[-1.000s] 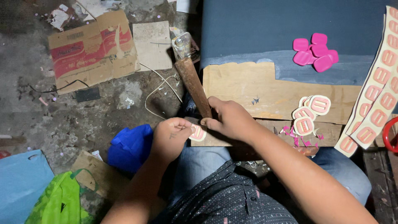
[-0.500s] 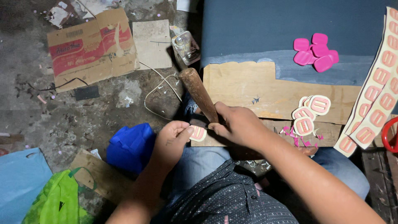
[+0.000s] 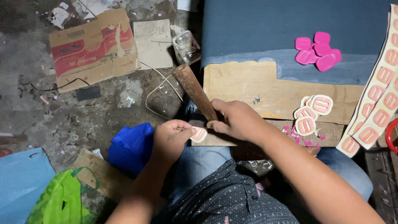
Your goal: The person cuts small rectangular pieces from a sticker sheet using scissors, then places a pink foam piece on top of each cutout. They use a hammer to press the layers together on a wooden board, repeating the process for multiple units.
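My right hand [image 3: 236, 120] has its grip closed round a wooden handle [image 3: 194, 91], which slants up and away to the left over the floor. My left hand [image 3: 174, 135] pinches a small pink-and-cream cutout [image 3: 199, 134] between thumb and fingers, just beside the right hand, at the near edge of the board [image 3: 248, 85] across my lap. More cutouts [image 3: 311, 111] sit stacked on the board to the right. Pink pieces [image 3: 318, 50] lie farther off on the blue sheet [image 3: 265, 29]. A strip [image 3: 379, 99] of uncut shapes runs down the right side.
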A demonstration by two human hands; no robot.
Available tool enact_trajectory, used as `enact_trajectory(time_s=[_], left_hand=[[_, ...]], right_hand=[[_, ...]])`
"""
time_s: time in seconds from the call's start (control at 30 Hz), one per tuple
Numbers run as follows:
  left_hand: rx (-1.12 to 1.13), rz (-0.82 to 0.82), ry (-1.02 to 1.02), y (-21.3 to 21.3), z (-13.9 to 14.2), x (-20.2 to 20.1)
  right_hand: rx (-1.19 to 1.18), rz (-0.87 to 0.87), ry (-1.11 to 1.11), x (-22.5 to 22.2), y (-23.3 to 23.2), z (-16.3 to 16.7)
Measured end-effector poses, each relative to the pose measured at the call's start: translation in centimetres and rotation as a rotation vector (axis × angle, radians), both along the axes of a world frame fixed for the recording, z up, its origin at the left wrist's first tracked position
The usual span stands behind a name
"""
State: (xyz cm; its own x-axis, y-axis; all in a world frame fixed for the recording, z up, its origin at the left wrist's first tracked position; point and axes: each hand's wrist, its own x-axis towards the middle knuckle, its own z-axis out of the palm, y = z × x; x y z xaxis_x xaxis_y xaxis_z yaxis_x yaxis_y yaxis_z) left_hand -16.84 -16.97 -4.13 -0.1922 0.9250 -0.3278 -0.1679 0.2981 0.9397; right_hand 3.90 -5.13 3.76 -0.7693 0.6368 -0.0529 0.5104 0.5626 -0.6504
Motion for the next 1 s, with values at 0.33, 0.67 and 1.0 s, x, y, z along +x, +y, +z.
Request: enact_trajectory(time_s=[0.33,0.67,1.0], left_hand=[[-0.061,-0.031,-0.118,-0.7,-1.0,-0.2],[0.008,-0.042,0.108,-0.2,1.5,0.4],[-0.024,0.010,-0.059,-1.1,0.6,0.5]], right_hand=[[-0.025,-0.051,0.036,0.7,-0.7,0.1],[-0.006,-0.012,-0.107,-0.9,0.5,1.2],[-0.030,-0.009,-0.002,0.9,-0.6,0.6]])
